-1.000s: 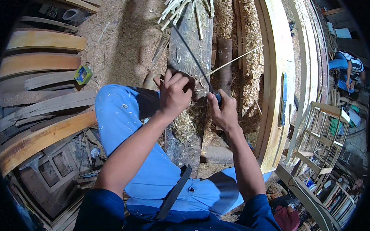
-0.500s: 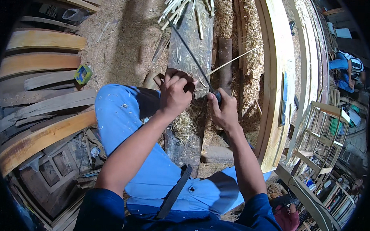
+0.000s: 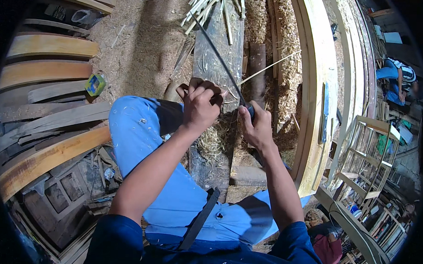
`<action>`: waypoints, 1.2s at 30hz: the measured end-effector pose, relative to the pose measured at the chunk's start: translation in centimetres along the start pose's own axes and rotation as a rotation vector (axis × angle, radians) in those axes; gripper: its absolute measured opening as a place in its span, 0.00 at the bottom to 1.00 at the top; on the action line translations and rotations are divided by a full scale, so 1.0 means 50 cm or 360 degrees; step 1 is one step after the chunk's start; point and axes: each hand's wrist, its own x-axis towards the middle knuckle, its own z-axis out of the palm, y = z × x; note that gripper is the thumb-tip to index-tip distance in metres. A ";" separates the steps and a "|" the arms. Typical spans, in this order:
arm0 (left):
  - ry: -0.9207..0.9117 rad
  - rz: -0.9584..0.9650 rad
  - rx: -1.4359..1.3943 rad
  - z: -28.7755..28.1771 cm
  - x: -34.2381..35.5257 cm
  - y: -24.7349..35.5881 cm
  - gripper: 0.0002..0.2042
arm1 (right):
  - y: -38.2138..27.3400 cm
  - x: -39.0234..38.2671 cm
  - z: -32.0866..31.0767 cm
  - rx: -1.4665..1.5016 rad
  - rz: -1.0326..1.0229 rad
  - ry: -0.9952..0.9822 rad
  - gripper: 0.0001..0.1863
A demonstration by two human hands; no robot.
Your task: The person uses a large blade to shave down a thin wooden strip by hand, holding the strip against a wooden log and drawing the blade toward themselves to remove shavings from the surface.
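On the long weathered plank (image 3: 213, 53) in front of me, my left hand (image 3: 200, 106) is closed, fingers curled around the near end of a thin pale wooden strip (image 3: 269, 66) that extends up to the right. My right hand (image 3: 256, 122) grips the dark handle of a long, narrow dark blade (image 3: 216, 53), which lies diagonally across the strip toward the upper left. What exactly lies under my left fingers is partly hidden. Curly shavings (image 3: 211, 143) lie below my hands, and a pile of pale strips (image 3: 211, 8) rests at the plank's far end.
Thick beams (image 3: 313, 89) stand at right with a blue-handled tool (image 3: 324, 112). A wooden cage (image 3: 366, 156) is beyond; curved boards (image 3: 46, 70) and a yellow tape measure (image 3: 95, 84) are at left. Two other people (image 3: 395, 80), (image 3: 328, 252) sit at the right.
The blade has slid slightly toward the upper left, its tip now nearer the pile of strips. My hands are almost in place. The far worker on the right has shifted slightly.
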 end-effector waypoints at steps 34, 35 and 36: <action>0.0018 0.0031 -0.0078 0.007 -0.002 -0.002 0.05 | 0.017 0.013 0.001 -0.0086 0.0092 -0.0017 0.23; 0.0015 0.0025 -0.0072 0.007 -0.005 -0.006 0.05 | 0.013 0.009 -0.001 -0.0064 -0.0036 0.0003 0.22; 0.0052 0.0033 -0.0043 0.009 -0.005 -0.010 0.05 | 0.007 0.006 -0.001 -0.0041 -0.0164 0.0023 0.21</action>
